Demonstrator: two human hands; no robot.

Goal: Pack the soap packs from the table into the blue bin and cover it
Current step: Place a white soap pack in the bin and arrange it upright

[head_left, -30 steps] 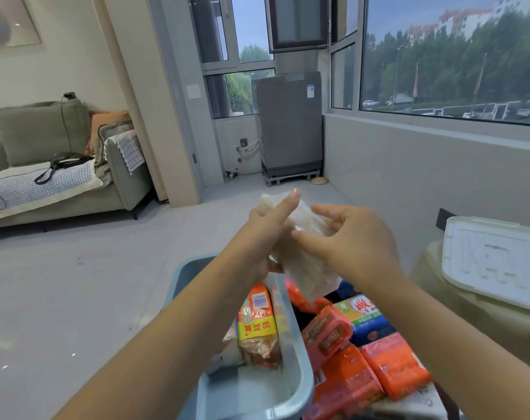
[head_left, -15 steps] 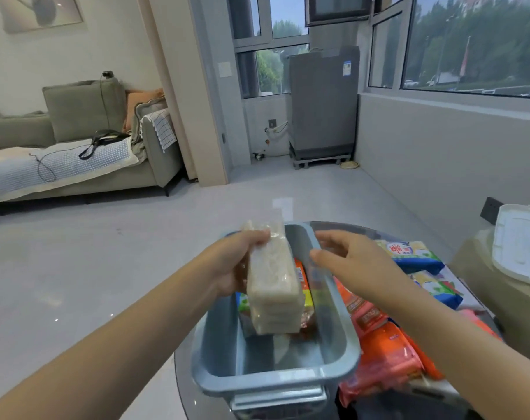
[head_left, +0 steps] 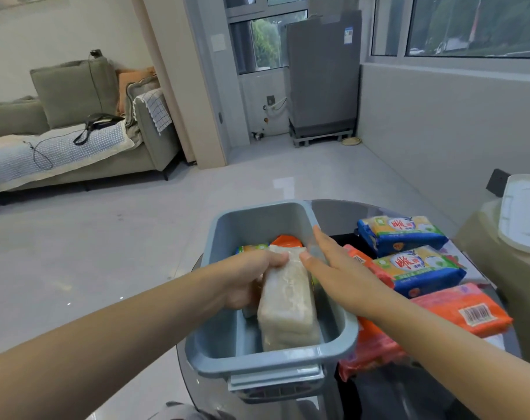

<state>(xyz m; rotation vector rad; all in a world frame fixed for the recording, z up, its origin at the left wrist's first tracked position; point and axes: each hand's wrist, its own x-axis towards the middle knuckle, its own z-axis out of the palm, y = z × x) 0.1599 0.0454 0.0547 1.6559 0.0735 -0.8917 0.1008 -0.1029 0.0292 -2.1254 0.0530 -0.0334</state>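
The blue bin (head_left: 342, 334) stands on the round glass table (head_left: 339, 213). Inside it a clear-wrapped white soap pack (head_left: 286, 301) stands on edge, and my left hand (head_left: 248, 278) grips its left side. My right hand (head_left: 338, 268) lies flat with fingers spread, its thumb touching the pack's top right corner. Behind the white pack, an orange pack (head_left: 286, 240) and a green-yellow pack (head_left: 251, 248) lie in the bin. On the table to the right lie two blue-yellow packs (head_left: 400, 233) (head_left: 421, 269) and orange packs (head_left: 466, 310).
A white lid (head_left: 524, 213) rests on a beige seat at the far right. A second bin part sits under the blue bin's near rim (head_left: 276, 383). A sofa (head_left: 76, 137) stands at the left, a grey appliance (head_left: 323, 77) by the windows.
The white pack has gone from in front of me, held in both hands, down into the bin. My right hand let go and now rests against its top. The camera tilted down.
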